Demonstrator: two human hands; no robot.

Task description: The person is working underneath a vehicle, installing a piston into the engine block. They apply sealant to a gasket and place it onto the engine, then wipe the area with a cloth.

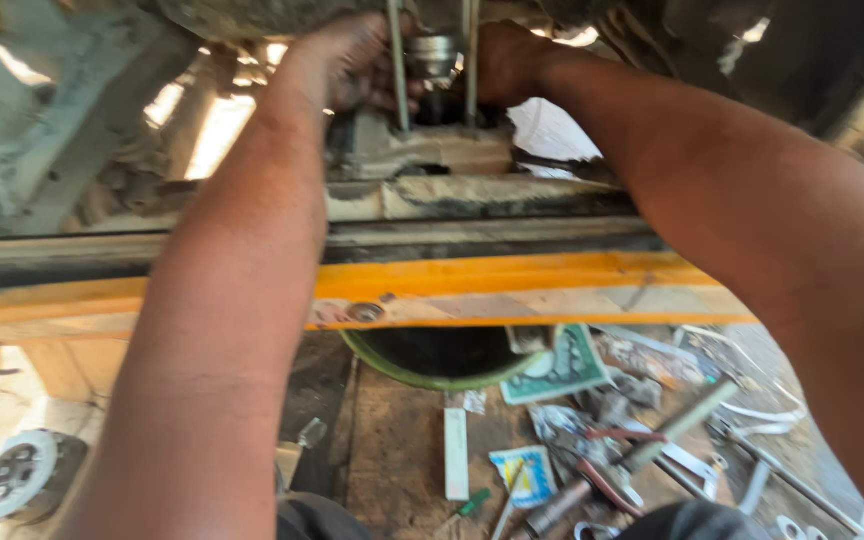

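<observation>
Both my arms reach up under a vehicle's grimy underside. My left hand (352, 62) and my right hand (504, 60) close around a shiny metal cylindrical part (434, 55) at the top of the view. Two thin metal rods, the left rod (398, 70) and the right rod (469, 65), run down beside that part. Below it sits a dirty metal bracket (422, 150). My fingers are partly hidden behind the rods.
A yellow painted beam (512, 280) crosses the view below my hands. On the ground lie a green-rimmed basin (422, 378), scattered paper packets (557, 368), pliers (607, 480), a hammer-like tool (677, 425), a screwdriver (462, 508) and a round clutch-like disc (17, 475) at left.
</observation>
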